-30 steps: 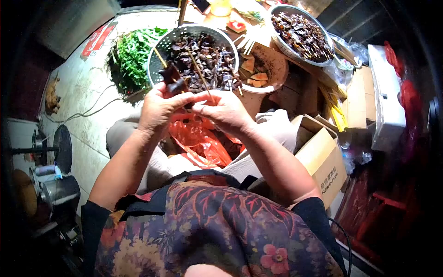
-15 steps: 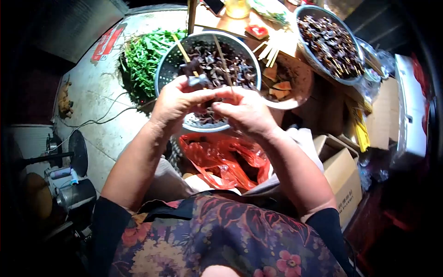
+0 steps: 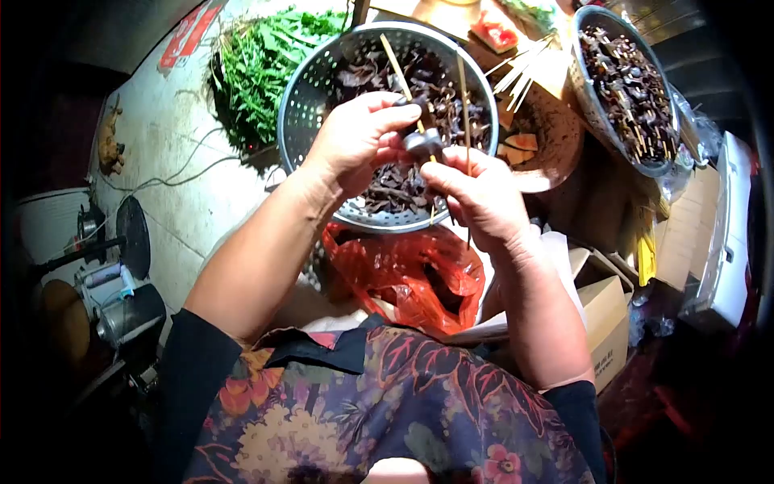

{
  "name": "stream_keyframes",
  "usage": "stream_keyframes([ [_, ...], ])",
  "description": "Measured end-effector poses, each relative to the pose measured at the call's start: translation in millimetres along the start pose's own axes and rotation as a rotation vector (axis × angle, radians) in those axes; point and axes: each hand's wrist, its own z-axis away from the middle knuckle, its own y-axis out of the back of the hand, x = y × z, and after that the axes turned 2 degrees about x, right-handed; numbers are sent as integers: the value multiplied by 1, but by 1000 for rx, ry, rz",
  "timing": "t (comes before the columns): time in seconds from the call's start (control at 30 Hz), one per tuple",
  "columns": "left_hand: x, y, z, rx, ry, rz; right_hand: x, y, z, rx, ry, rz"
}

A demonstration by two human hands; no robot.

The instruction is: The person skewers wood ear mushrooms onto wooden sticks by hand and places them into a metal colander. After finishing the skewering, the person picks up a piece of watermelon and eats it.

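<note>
My left hand (image 3: pixel 357 139) pinches a dark piece of wood ear mushroom (image 3: pixel 422 143) on a bamboo skewer (image 3: pixel 398 68) that slants up to the left. My right hand (image 3: pixel 477 196) grips the lower end of that skewer and holds a second thin skewer (image 3: pixel 464 105) upright. Both hands meet over a metal colander (image 3: pixel 310 89) holding a heap of dark mushroom pieces.
A pile of green leafy vegetables (image 3: pixel 262 60) lies left of the colander. A second metal bowl (image 3: pixel 629 85) of filled skewers stands at the upper right, with loose bamboo sticks (image 3: pixel 520 73) nearby. A red plastic bag (image 3: pixel 407 270) lies on my lap; cardboard boxes (image 3: pixel 605 323) are at the right.
Both hands have risen over the colander and shifted right. The mushroom piece now sits between the fingertips of both hands, and the skewers stand steeper.
</note>
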Motion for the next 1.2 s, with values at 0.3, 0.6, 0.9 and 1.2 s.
stream_keyframes([
  [0.3,17,44,-31,206,-168,-340,-16,12,-3,130,154,-157],
  [0.6,-79,50,-50,-109,-195,-1432,-12,9,-4,66,187,-209],
  [0.9,-66,54,-41,-143,42,-1558,-11,7,3,55,150,-125],
  [1.2,-25,76,-31,-29,258,-424,-5,3,4,-8,122,-75],
])
